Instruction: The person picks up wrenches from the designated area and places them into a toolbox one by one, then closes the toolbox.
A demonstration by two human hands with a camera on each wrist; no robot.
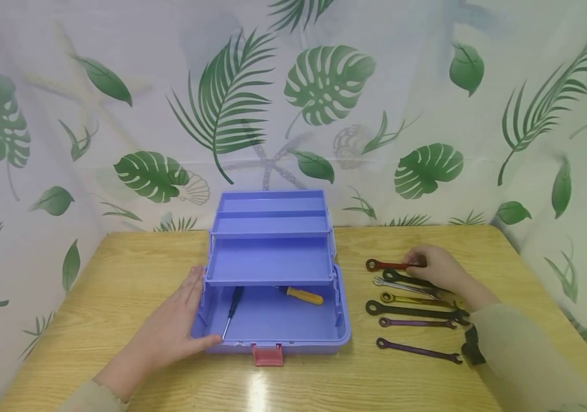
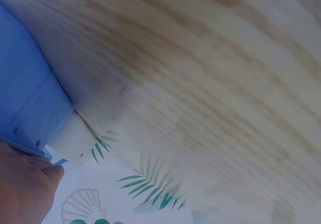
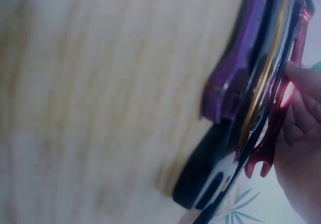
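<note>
A blue toolbox [image 1: 303, 347] stands unfolded on the table, its tiered trays raised. My left hand [image 1: 166, 332] rests against its left side, fingers extended and thumb at the front rim; the left wrist view shows that hand [image 2: 25, 189] beside the blue wall. At the far end of a row of wrenches, my right hand [image 1: 440, 268] pinches a red ratcheting wrench [image 1: 388, 265]. In the right wrist view, the red wrench's open end [image 3: 262, 161] points down past the palm. Nearest to it lie a black wrench [image 1: 396, 277] and a silver wrench [image 1: 396, 284].
A yellow-handled screwdriver [image 1: 303, 295] and a black-handled screwdriver [image 1: 233, 303] lie inside the toolbox. Nearer me are a gold wrench [image 1: 406, 300], a long black wrench [image 1: 406, 311] and two purple wrenches, one the nearest wrench [image 1: 417, 349]. Leaf-patterned cloth [image 1: 272, 114] hangs behind the table.
</note>
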